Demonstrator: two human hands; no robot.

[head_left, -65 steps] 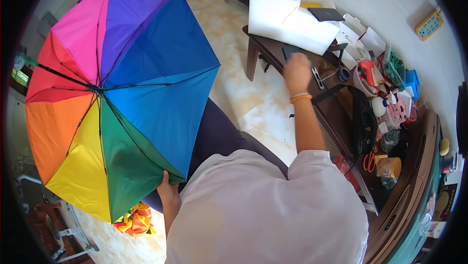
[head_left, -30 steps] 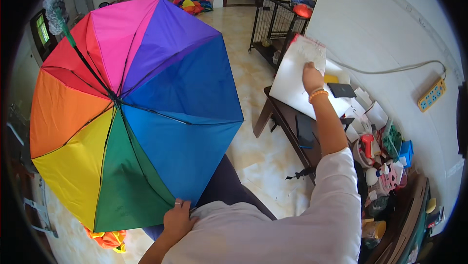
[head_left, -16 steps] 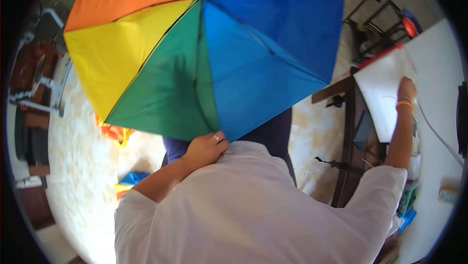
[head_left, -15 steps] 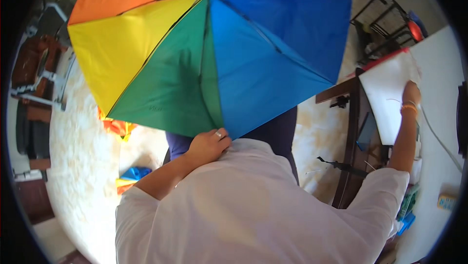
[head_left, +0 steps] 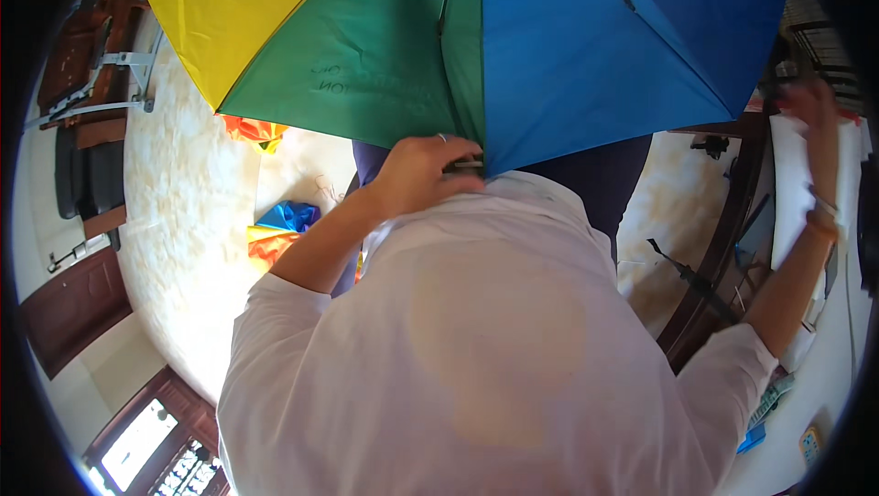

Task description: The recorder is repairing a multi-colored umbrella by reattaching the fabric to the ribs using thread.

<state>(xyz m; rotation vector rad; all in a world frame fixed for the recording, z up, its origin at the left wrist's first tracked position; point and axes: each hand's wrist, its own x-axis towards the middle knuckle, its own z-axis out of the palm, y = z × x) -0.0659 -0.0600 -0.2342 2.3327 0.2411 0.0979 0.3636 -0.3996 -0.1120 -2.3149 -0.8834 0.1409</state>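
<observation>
A rainbow-coloured umbrella [head_left: 568,57] is spread out before me, its ribs showing and its yellow, green and blue panels nearest. At the near rim, where green meets blue, my left hand [head_left: 426,171] has its thumb and fingers curled around the umbrella's edge. A small pale piece shows between them; I cannot make out what it is. Far off to the right, my right hand [head_left: 810,107] is over the end of the white tabletop [head_left: 792,185] beside the umbrella's blue panel. Motion smears its fingers, and no held thing can be made out.
On the floor at left lie crumpled shiny cloths, one orange and yellow [head_left: 256,133], one blue and orange [head_left: 284,221]. A black strap [head_left: 696,281] hangs by the dark table frame [head_left: 682,336] at right. A dark metal rack [head_left: 824,43] stands at far right.
My view has shifted, so the umbrella sits higher and further right. My right hand has lifted off the white tabletop and moved toward the umbrella. My left hand stays at the umbrella's rim.
</observation>
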